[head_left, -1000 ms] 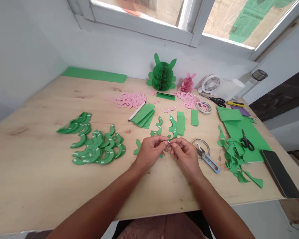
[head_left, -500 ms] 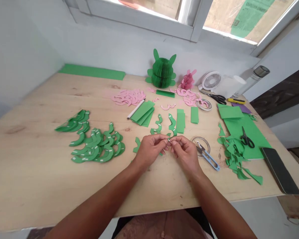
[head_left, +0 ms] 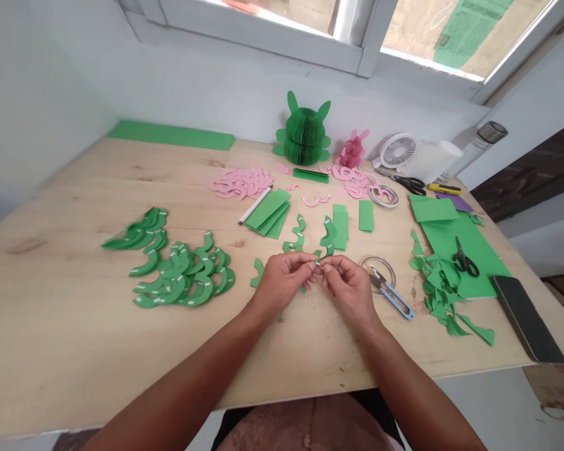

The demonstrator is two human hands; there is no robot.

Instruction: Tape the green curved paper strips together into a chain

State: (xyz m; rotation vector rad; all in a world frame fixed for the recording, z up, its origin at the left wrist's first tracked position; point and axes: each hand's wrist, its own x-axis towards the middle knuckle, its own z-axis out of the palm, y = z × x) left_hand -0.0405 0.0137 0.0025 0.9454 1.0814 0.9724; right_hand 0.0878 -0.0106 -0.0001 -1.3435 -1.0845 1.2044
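Note:
Above the table's middle, my left hand (head_left: 286, 277) and my right hand (head_left: 350, 283) meet fingertip to fingertip. Both pinch the lower end of a green wavy paper strip (head_left: 328, 233), which sticks up past my fingers and has small white patches on it. The pinched end is mostly hidden by the fingers. Behind my left hand lies another green wavy strip (head_left: 294, 240), and to its left a green cut piece (head_left: 257, 273). A roll of tape (head_left: 391, 269) and blue thread snips (head_left: 397, 303) lie just right of my right hand.
Overlapping green curved pieces (head_left: 183, 275) lie left. Pink cut-outs (head_left: 244, 182), a white pen (head_left: 255, 205) and folded green paper (head_left: 269, 214) lie behind. Green scraps (head_left: 439, 285), black scissors (head_left: 465, 260) and a dark phone (head_left: 529, 319) are right. A green paper figure (head_left: 305, 138) stands by the wall.
The upper part of the green wavy strip has swung slightly to the right. Both hands keep their pinch in nearly the same place.

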